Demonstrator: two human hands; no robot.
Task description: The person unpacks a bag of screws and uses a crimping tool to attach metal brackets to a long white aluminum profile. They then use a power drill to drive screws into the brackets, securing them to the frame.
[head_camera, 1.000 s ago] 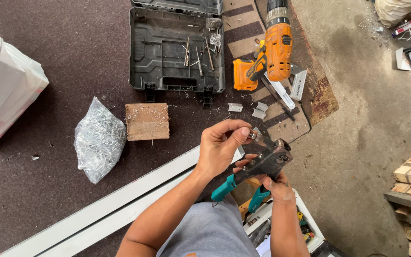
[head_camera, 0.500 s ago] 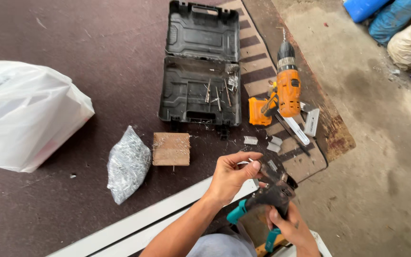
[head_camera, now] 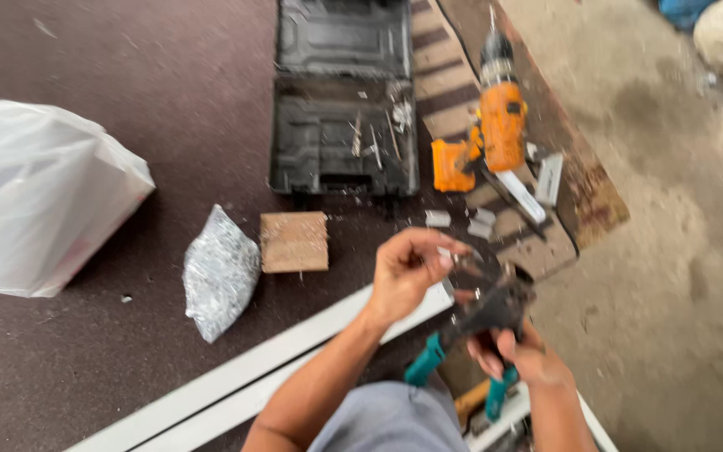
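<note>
Two bare hands meet low in the head view, above a dark brown floor. The right hand (head_camera: 516,356) is wrapped around a hand riveter (head_camera: 483,322) with a black head and teal handles, held tilted. The left hand (head_camera: 407,272) has its fingertips pinched together just beside the tool's head; whether they grip anything is too blurred to tell. Beneath the forearms lie long white strips (head_camera: 236,385). Further up the floor sit a small wooden block (head_camera: 294,241), a clear bag of small metal pieces (head_camera: 219,272), an open black tool case (head_camera: 343,100), an orange cordless drill (head_camera: 495,130) and a large white plastic bag (head_camera: 39,197).
</note>
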